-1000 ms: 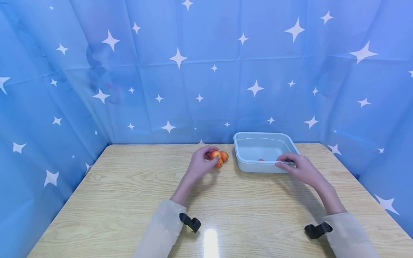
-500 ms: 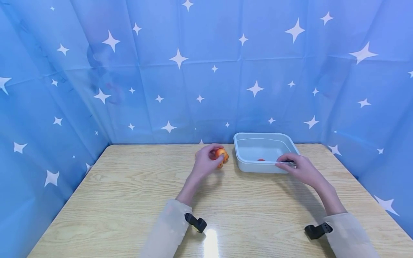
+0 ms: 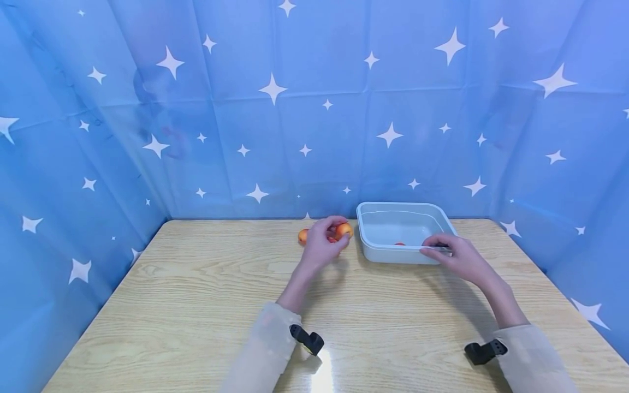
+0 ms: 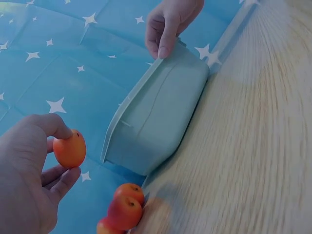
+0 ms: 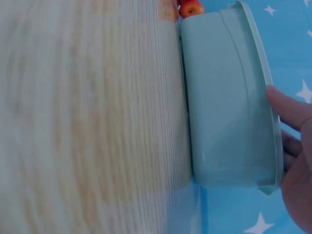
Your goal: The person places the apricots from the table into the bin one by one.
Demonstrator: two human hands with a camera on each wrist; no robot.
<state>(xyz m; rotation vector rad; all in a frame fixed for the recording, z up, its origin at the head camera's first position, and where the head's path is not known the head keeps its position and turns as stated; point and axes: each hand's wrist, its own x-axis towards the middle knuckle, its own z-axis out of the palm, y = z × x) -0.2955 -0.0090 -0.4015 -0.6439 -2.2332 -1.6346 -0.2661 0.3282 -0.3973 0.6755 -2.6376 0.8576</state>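
left fingers (image 4: 63, 182): pinching orange-coloured fruit (image 4: 69, 152) between their tips | right fingers (image 3: 439, 239): gripping pale-blue container (image 3: 398, 255) by rim

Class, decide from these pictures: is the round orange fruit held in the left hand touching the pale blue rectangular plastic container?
Apart. The left wrist view plainly shows blue star-patterned curtain between the held fruit and the container.

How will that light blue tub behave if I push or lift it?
The light blue tub is probably stiff: its rim looks straight where the right hand pinches it. It seems light for its size, with apparently thin walls. Standing flat on the table, it would likely slide before tipping.
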